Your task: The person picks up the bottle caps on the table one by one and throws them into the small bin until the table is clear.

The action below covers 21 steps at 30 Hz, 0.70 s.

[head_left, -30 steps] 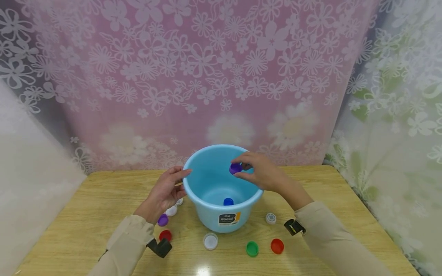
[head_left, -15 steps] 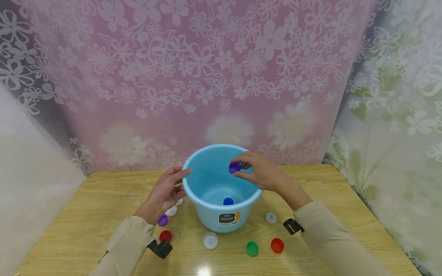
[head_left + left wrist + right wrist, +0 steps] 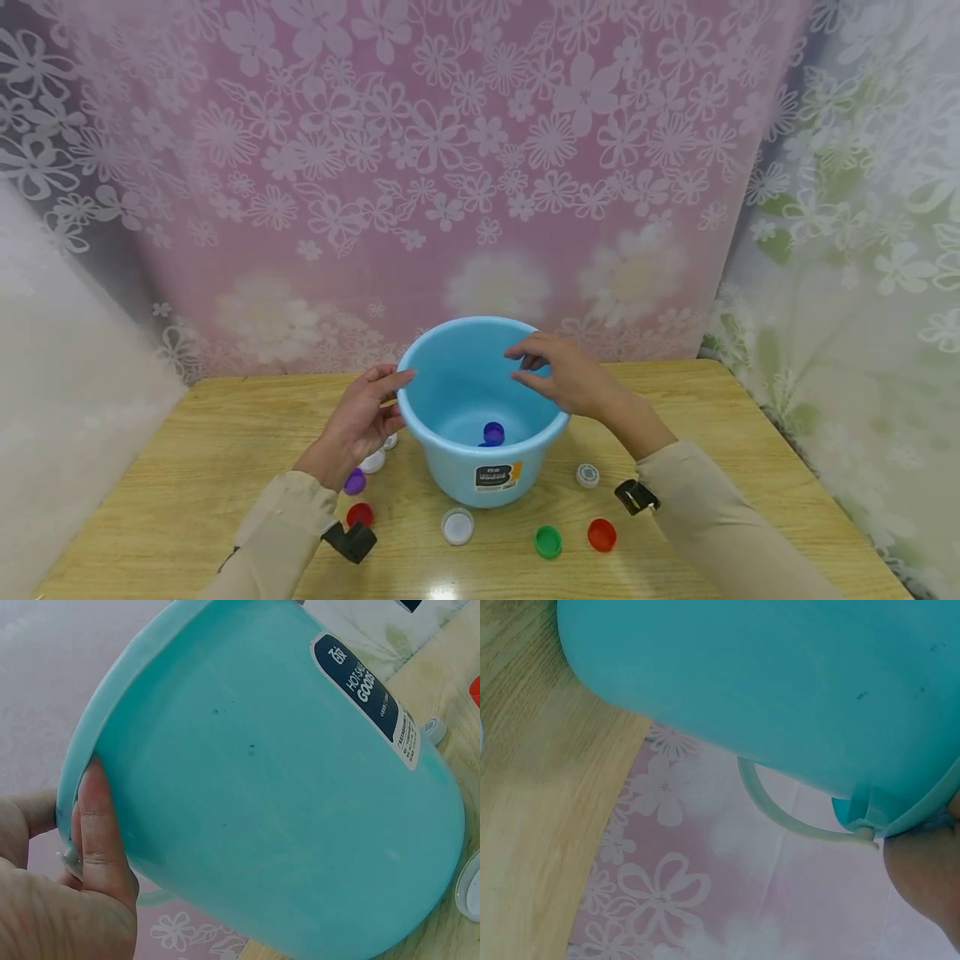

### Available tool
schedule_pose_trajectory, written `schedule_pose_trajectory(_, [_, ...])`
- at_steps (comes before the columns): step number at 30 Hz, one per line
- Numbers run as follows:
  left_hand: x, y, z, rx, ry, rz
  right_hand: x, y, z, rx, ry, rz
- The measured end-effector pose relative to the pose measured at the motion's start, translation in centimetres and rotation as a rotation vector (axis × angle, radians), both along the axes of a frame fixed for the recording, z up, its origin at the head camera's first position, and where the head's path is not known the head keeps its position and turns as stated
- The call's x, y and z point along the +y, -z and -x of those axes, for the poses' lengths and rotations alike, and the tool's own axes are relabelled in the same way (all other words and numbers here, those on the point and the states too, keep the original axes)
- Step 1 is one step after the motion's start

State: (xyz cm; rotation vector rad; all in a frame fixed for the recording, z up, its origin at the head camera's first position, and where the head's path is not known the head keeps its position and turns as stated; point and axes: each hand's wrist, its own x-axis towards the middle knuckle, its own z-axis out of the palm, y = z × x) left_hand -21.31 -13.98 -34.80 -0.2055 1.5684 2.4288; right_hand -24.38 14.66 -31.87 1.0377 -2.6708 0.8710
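A light blue plastic bucket [image 3: 457, 475] stands on the table, tilted toward me in the head view. My left hand [image 3: 360, 417] grips its left rim, thumb over the edge; the left wrist view shows fingers of the left hand [image 3: 97, 847] against the bucket's outer wall. My right hand [image 3: 570, 375] hovers over the right part of the opening, thumb and fingers apart, holding nothing. Down in the bucket lies a purple bottle cap [image 3: 493, 432]. Just in front of it, a blue cap [image 3: 487, 444] is mostly hidden by the near rim.
Around the bucket on the wooden table [image 3: 187, 500] lie a white cap [image 3: 457, 527], a green cap [image 3: 547, 542], a red cap [image 3: 602, 535] and several more at left. The bucket's pale handle [image 3: 780, 817] hangs behind it. A floral curtain [image 3: 480, 167] closes off the back.
The purple cap has left my right hand's fingers and now lies inside the bucket, by the blue cap. My left hand has kept its hold on the rim.
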Motion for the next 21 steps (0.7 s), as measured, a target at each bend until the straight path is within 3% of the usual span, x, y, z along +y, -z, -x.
schedule_pose_trajectory(9, [-0.4,0.1,-0.2,-0.020,0.004,-0.014,0.1,0.2,-0.3,0.110,0.001,-0.005])
schedule_pose_trajectory(14, [-0.1,0.0,-0.2,-0.004,0.028,-0.020,1.6,0.2,-0.7,0.139,0.065,0.155])
schedule_pose_trajectory(17, [0.0,-0.1,-0.1,-0.001,0.030,-0.026,3.4,0.3,-1.1,0.201,0.126,0.256])
schedule_pose_trajectory(21, [-0.1,0.0,0.0,-0.005,0.030,-0.024,6.2,1.4,-1.7,0.246,0.206,0.300])
